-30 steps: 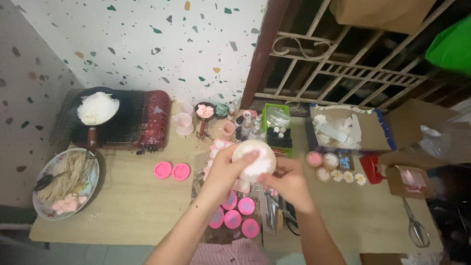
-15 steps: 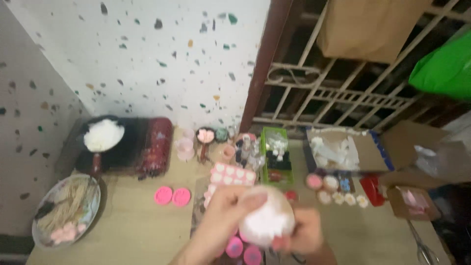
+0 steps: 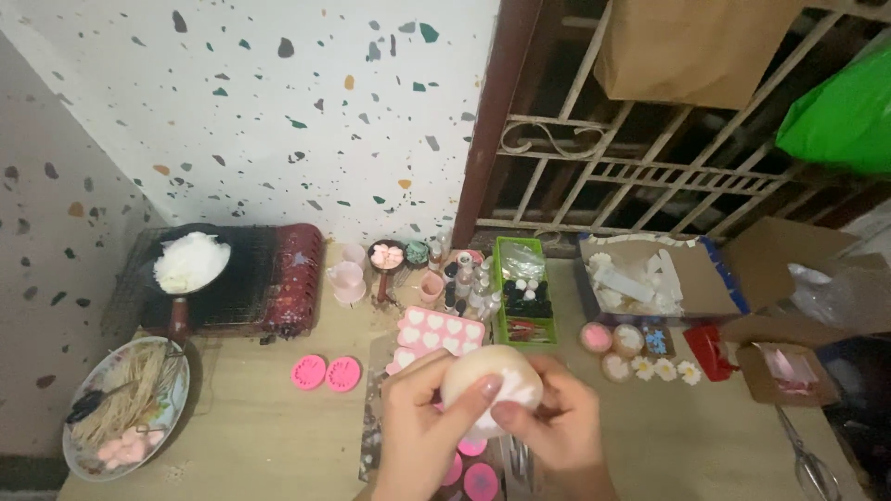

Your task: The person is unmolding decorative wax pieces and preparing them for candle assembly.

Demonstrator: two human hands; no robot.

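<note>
Both of my hands grip a round, pale pink-white soft mould (image 3: 490,378) just above the wooden table (image 3: 260,417). My left hand (image 3: 418,431) wraps its left side with the thumb pressed on top. My right hand (image 3: 557,431) cups its right and lower side. Under the hands lie several round pink moulds (image 3: 478,480) and a pink tray with white heart shapes (image 3: 436,331). Part of the mould's underside is hidden by my fingers.
A portable stove carries a pan of white flakes (image 3: 190,262) at the back left. A plate of straw strands (image 3: 125,404) sits front left. Two pink round moulds (image 3: 325,372), a green basket of small bottles (image 3: 522,292), cardboard boxes (image 3: 650,274) and scissors (image 3: 806,459) lie around.
The view has tilted upward, so the table and my hands sit lower in frame. My fingers have shifted round the soft mould, still holding it with both hands.
</note>
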